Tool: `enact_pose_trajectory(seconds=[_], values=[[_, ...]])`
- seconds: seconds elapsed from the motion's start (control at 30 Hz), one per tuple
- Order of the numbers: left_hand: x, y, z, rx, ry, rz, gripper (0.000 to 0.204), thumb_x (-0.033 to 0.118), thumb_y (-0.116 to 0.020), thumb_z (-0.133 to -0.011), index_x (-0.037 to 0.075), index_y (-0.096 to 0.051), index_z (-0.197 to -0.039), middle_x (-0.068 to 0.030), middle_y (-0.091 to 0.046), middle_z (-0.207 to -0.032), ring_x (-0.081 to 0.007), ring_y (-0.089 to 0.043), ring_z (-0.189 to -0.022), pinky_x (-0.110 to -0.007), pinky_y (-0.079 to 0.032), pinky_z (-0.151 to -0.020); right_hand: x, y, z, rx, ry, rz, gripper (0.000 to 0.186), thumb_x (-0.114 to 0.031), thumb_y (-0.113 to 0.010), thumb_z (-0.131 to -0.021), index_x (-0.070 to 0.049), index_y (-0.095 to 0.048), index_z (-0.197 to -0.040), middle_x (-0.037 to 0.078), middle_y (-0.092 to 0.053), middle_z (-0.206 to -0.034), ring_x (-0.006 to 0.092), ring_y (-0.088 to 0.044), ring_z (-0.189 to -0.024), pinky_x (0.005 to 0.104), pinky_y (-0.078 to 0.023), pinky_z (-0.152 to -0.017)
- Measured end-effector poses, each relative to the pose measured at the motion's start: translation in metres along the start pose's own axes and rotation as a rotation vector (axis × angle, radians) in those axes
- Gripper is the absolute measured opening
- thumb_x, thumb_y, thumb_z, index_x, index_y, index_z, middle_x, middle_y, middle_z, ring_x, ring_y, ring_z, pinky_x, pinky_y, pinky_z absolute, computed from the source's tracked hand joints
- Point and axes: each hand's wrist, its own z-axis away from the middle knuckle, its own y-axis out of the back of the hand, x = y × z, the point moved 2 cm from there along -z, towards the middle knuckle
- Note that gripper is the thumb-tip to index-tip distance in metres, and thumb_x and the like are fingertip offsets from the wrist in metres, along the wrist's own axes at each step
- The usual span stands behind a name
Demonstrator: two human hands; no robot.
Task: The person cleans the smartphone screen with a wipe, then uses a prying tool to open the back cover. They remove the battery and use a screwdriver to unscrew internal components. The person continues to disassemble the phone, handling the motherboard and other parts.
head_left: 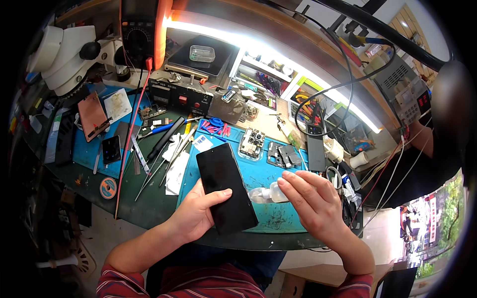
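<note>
phone (227,191) pinched btwn l hand (195,213) fingers & thumb – r hand (318,204) fingers gripping clear btl (268,193)

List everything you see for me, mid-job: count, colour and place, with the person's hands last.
Flat rectangular glossy device: one, black, centre
Small translucent plastic bottle: one, whitish, right of centre
Flat rectangular mat: one, blue, beneath both
Opened phone body with cameras: one, silver-black, mat's far side
Small rectangular phone: one, black, left
Flat rectangular plate: one, copper, left
Round spool: one, orange-rimmed, front left
Bulky microscope: one, white, upper left
Dial multimeter: one, black, top left
Clear plastic box: one, colourless, top
Smaller clutter: uncountable
Left hand: one, bare, gripping the device
Right hand: one, bare, fingers at the bottle
</note>
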Motion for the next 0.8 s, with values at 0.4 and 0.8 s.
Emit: enact_pose_trajectory(seconds=[0.4,0.8], values=[[0.0,0.002,0.0,-0.027,0.007,0.01,0.052,0.003,-0.057,-0.101,0.009,-0.039,-0.15,-0.012,-0.057,-0.143,-0.0266,-0.06,-0.131,-0.048,-0.054,-0.107,-0.002,0.002,-0.004,-0.032,0.021,0.022,0.048,-0.009,-0.069,-0.083,-0.007,-0.069,-0.131,0.004,-0.066,-0.135,0.0225,-0.063,-0.116,0.0346,-0.054,-0.088],[0.001,0.007,0.002,-0.004,-0.006,-0.004,0.052,0.005,-0.059,-0.1,0.01,-0.041,-0.149,-0.0104,-0.058,-0.142,-0.026,-0.061,-0.13,-0.048,-0.053,-0.108,0.031,-0.033,0.001,0.011,-0.442,-0.514,0.044,-0.006,-0.076,-0.082,-0.002,-0.066,-0.124,0.016,-0.068,-0.126,0.0303,-0.065,-0.117,0.0415,-0.054,-0.098]])
